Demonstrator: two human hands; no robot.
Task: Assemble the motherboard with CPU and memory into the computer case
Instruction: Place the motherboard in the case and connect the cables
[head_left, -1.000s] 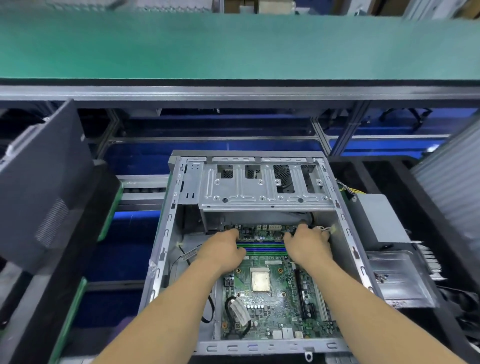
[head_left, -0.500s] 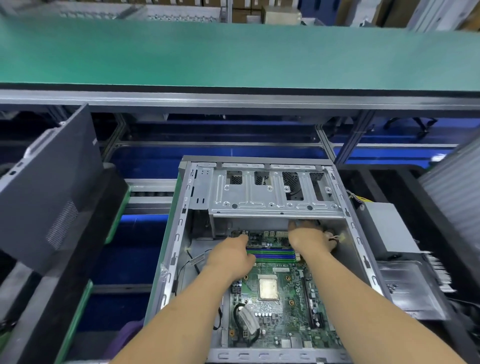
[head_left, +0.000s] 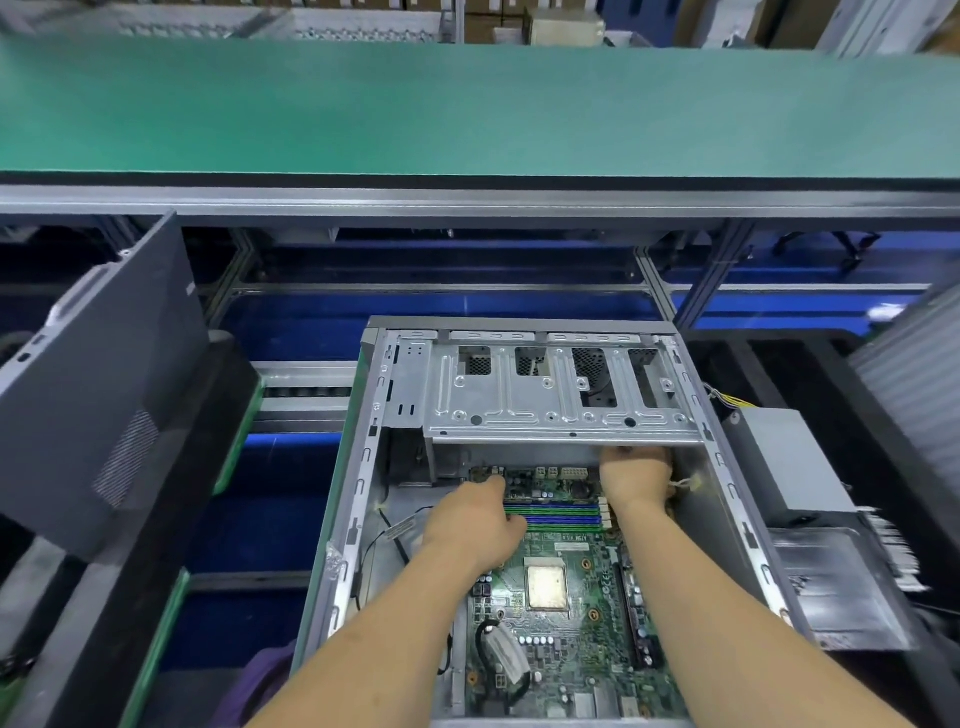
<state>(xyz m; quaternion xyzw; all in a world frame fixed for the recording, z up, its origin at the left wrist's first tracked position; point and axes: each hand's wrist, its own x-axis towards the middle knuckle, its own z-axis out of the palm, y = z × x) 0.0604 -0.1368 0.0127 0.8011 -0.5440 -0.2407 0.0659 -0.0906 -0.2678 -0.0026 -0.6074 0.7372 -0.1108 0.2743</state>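
Flat in the computer case (head_left: 358, 499), motherboard (head_left: 566, 613) lengthwise away, left hand (head_left: 470, 525) curled at its edge, right hand (head_left: 636, 475) grip unclear.

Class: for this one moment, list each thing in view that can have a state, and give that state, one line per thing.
computer case: side open, lying flat.
motherboard: inside the case.
CPU: seated, bare, no cooler.
memory slots: empty, as far as shows.
drive cage: empty bays.
left hand: on the board's far left part; grip hidden.
right hand: reaching under the cage; fingers hidden.
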